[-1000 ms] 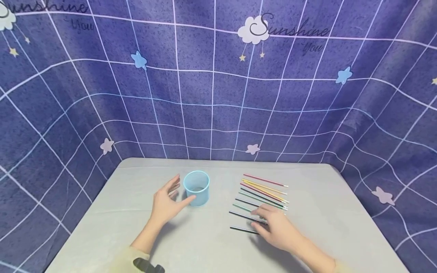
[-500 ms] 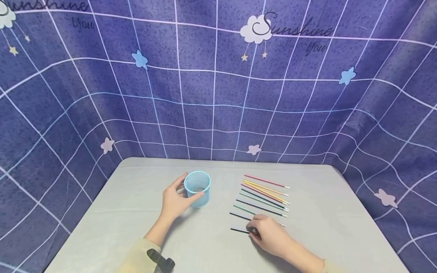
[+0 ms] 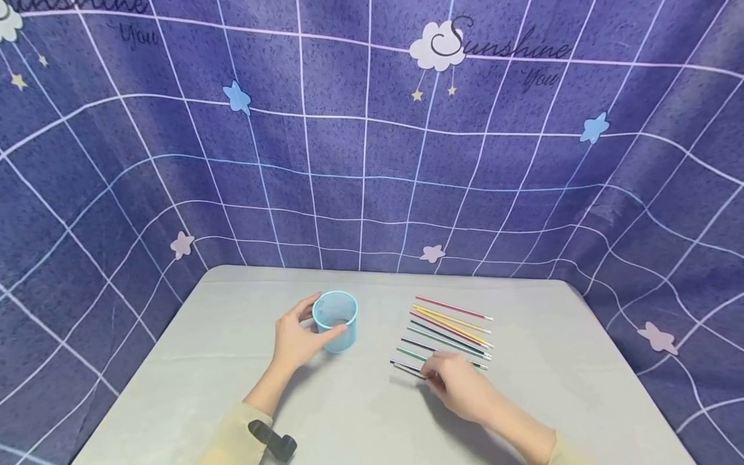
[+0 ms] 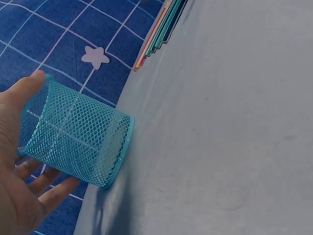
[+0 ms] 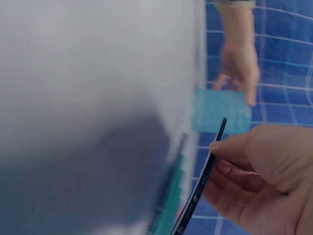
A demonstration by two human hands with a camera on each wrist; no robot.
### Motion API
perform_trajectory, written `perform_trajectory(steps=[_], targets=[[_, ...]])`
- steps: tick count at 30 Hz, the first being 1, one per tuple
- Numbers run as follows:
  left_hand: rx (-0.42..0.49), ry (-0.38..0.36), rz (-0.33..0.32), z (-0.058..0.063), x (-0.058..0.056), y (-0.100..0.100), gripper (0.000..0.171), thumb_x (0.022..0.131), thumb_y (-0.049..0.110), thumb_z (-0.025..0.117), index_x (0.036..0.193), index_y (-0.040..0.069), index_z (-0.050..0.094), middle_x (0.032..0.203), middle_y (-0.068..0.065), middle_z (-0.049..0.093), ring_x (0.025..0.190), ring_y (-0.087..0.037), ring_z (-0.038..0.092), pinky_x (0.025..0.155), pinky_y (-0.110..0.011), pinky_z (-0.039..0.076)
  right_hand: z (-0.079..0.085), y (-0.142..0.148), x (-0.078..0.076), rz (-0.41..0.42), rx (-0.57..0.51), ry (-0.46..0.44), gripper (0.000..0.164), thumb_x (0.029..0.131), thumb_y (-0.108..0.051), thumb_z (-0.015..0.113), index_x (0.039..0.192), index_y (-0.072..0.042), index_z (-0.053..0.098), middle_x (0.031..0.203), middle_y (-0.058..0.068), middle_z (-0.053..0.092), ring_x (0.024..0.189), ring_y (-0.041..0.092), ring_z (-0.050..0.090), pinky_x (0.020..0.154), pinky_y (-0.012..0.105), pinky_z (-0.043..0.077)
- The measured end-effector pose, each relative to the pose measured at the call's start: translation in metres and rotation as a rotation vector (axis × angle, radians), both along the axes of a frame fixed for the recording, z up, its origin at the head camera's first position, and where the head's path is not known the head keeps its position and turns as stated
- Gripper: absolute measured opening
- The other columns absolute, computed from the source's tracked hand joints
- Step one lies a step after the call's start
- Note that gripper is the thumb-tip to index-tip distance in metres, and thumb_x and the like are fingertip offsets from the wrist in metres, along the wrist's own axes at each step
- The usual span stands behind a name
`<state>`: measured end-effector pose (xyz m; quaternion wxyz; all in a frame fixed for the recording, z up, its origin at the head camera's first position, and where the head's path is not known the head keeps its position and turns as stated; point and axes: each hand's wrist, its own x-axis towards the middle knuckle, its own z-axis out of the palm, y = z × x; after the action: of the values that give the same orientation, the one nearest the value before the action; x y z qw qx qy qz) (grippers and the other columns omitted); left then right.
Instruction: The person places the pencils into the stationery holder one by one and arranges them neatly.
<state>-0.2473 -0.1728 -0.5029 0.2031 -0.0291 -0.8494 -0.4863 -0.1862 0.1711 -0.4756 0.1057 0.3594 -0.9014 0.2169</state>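
A light-blue mesh pen holder (image 3: 341, 341) stands upright on the table. My left hand (image 3: 295, 340) holds it from the left; in the left wrist view the thumb lies at the rim of the pen holder (image 4: 80, 134) and the fingers are along its far side. My right hand (image 3: 465, 389) pinches a black pencil (image 5: 200, 186) between thumb and fingers, slightly above the table. Pale lettering runs along that pencil's side. Just beyond the right hand lies a spread of pencils (image 3: 444, 323) in red, yellow, green and black, partly hidden by the hand.
A pale grey cloth covers the table (image 3: 360, 413). Behind it and at both sides hangs a blue grid-patterned curtain (image 3: 331, 200) with stars and clouds. The loose pencils lie roughly parallel, right of the pen holder, most with white ends toward the right.
My left hand has moved right and taken hold of the pen holder. My right hand has closed on the nearest black pencil and lifted it off the table, slightly away from me.
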Motion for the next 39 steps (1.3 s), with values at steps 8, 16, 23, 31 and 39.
perform_trajectory(steps=[8,16,23,31,39], targets=[[-0.012,-0.006,0.000,0.004,0.003,0.001,0.089,0.066,0.038,0.103,0.141,0.006,0.067,0.124,-0.018,0.078,0.109,-0.038,0.078,0.082,-0.047,0.069,0.053,0.005,-0.032,-0.113,-0.141,-0.047,0.010,0.093,-0.003,0.077,0.101,-0.009,0.076,0.090,-0.001,0.075,0.075,0.002,0.064,0.066,0.019,0.058],[-0.017,-0.003,-0.006,0.007,0.004,0.001,0.090,0.065,0.041,0.103,0.140,0.008,0.067,0.126,-0.016,0.078,0.109,-0.038,0.078,0.081,-0.045,0.070,0.102,-0.017,-0.061,-0.087,-0.407,-0.044,0.011,0.097,-0.003,0.075,0.106,-0.009,0.073,0.093,0.002,0.077,0.085,0.014,0.073,0.081,0.030,0.067],[-0.034,0.012,-0.022,0.007,0.005,0.000,0.089,0.066,0.041,0.103,0.139,0.005,0.067,0.130,-0.017,0.076,0.110,-0.041,0.077,0.082,-0.046,0.070,0.116,-0.062,-0.072,-0.008,-0.585,-0.070,0.010,0.101,-0.004,0.071,0.110,-0.005,0.068,0.102,0.009,0.076,0.098,0.022,0.074,0.091,0.034,0.067],[-0.020,0.008,-0.029,0.006,0.005,0.000,0.087,0.067,0.039,0.103,0.138,0.005,0.066,0.129,-0.017,0.076,0.111,-0.041,0.077,0.082,-0.044,0.070,0.105,-0.115,-0.084,0.039,-0.647,-0.109,0.011,0.102,-0.007,0.069,0.111,-0.005,0.063,0.107,0.013,0.074,0.109,0.029,0.077,0.092,0.038,0.068],[0.029,-0.005,-0.039,0.007,0.006,0.001,0.083,0.066,0.032,0.104,0.135,0.005,0.068,0.129,-0.015,0.076,0.109,-0.040,0.078,0.083,-0.044,0.069,0.084,-0.143,-0.095,0.052,-0.616,-0.179,0.012,0.104,-0.008,0.067,0.114,-0.004,0.063,0.109,0.012,0.073,0.106,0.026,0.075,0.088,0.028,0.067]])
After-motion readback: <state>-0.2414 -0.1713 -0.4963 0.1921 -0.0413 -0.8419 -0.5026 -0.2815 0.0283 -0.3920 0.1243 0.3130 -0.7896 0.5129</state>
